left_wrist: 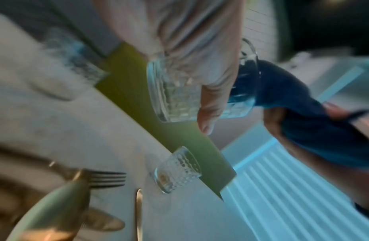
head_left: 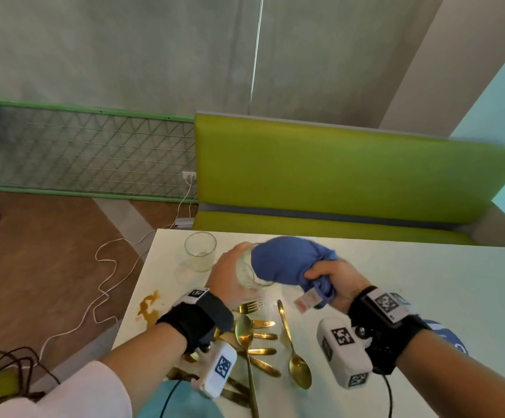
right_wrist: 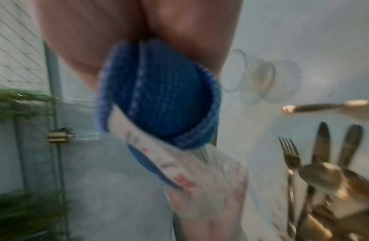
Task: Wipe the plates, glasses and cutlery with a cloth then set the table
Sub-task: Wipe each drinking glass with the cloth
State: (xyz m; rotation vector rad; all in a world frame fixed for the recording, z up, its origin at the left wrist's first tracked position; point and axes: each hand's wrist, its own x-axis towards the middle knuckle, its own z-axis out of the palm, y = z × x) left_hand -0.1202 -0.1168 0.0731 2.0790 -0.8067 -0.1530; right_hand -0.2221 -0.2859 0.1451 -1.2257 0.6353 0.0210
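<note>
My left hand grips a clear textured glass, tilted above the white table. My right hand clutches a bunched blue cloth, whose rounded end is pushed into the glass's mouth. In the left wrist view my fingers wrap the glass, and the cloth shows dark through its rim. The right wrist view is blurred, with the cloth and its white label filling the middle. A second glass stands upright at the table's far left.
Gold cutlery lies in a loose pile near me: a fork, spoons and several knives. A teal plate sits at the near edge. A brown stain marks the table's left side. A green bench stands behind it.
</note>
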